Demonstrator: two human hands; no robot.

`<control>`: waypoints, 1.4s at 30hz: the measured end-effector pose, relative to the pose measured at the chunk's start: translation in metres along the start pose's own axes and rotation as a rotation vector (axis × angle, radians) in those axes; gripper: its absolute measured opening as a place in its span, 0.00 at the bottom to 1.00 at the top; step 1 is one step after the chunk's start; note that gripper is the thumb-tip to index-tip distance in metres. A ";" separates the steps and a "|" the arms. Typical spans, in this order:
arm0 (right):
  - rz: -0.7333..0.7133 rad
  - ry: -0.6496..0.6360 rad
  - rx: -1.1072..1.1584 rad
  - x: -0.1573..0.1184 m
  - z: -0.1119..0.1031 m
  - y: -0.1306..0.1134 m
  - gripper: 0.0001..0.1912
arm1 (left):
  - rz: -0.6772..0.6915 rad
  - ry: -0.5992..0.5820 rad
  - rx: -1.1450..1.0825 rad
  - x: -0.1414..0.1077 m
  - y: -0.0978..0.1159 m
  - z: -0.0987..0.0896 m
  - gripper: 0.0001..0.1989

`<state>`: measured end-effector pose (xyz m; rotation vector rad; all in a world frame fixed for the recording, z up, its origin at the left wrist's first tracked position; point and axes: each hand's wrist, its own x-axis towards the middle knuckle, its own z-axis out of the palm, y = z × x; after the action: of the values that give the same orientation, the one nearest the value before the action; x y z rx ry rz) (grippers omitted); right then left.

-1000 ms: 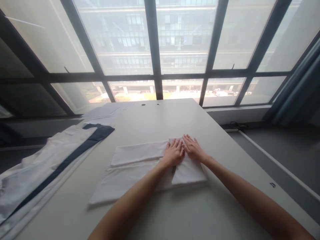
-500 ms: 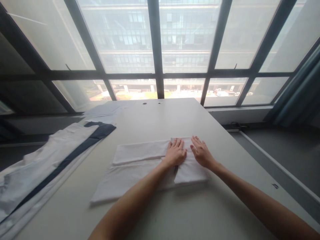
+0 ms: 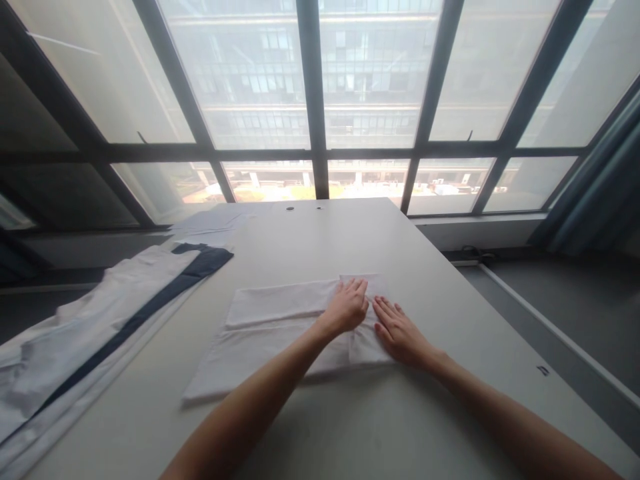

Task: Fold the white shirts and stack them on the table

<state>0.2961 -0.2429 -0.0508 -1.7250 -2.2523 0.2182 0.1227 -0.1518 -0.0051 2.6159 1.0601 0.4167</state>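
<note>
The white folded cloth (image 3: pixel 240 353) lies on the table (image 3: pixel 320 247) in front of me, its long axis running side to side, with most of its length stretching off to the left of both my hands. My left hand (image 3: pixel 347 308) rests by the upper edge of the doubled-over right end, fingers slightly curled; I cannot tell whether they pinch any fabric. My right hand (image 3: pixel 400 333) is open and flattish, gripping nothing, laid on that end's outer side, so it is the nearer one to the right edge, fingers angled up towards my left
</note>
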 end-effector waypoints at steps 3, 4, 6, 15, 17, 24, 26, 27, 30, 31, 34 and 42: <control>0.006 0.009 0.035 0.000 0.002 0.000 0.31 | 0.109 -0.033 0.012 -0.034 0.015 0.003 0.29; 0.011 0.017 0.052 0.001 0.003 0.001 0.31 | 0.125 -0.027 0.023 -0.046 0.018 0.008 0.31; 0.025 0.035 0.093 0.001 0.005 0.002 0.30 | 0.156 -0.031 0.067 -0.066 0.020 0.021 0.36; 0.106 0.206 0.130 0.021 0.000 0.008 0.30 | 0.174 -0.042 0.145 -0.082 0.016 0.040 0.36; 0.114 0.182 0.116 0.038 -0.002 0.004 0.29 | 0.165 -0.044 0.127 -0.082 0.018 0.038 0.37; 0.213 0.074 0.076 0.103 0.003 -0.012 0.29 | 0.144 -0.074 0.095 -0.082 0.022 0.035 0.39; 0.208 0.013 0.053 0.109 0.007 -0.011 0.29 | 0.141 -0.068 0.088 -0.082 0.023 0.035 0.39; 0.201 -0.010 0.049 0.110 0.010 -0.009 0.29 | 0.139 -0.065 0.084 -0.082 0.023 0.035 0.39; 0.176 -0.015 0.097 0.109 0.014 -0.004 0.29 | 0.136 -0.066 0.068 -0.082 0.023 0.034 0.39; 0.177 0.005 0.143 0.109 0.015 -0.003 0.28 | 0.136 -0.071 0.057 -0.082 0.023 0.033 0.39; 0.243 0.174 0.437 0.110 0.015 0.002 0.28 | 0.138 -0.081 0.004 -0.079 0.023 0.023 0.36; 0.362 0.740 1.604 0.109 -0.008 0.018 0.23 | 0.017 0.018 0.117 -0.064 0.006 0.015 0.32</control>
<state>0.2895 -0.1339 -0.0331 -0.9108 -0.6354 0.9251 0.0875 -0.2039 -0.0265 2.7307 1.0998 0.3937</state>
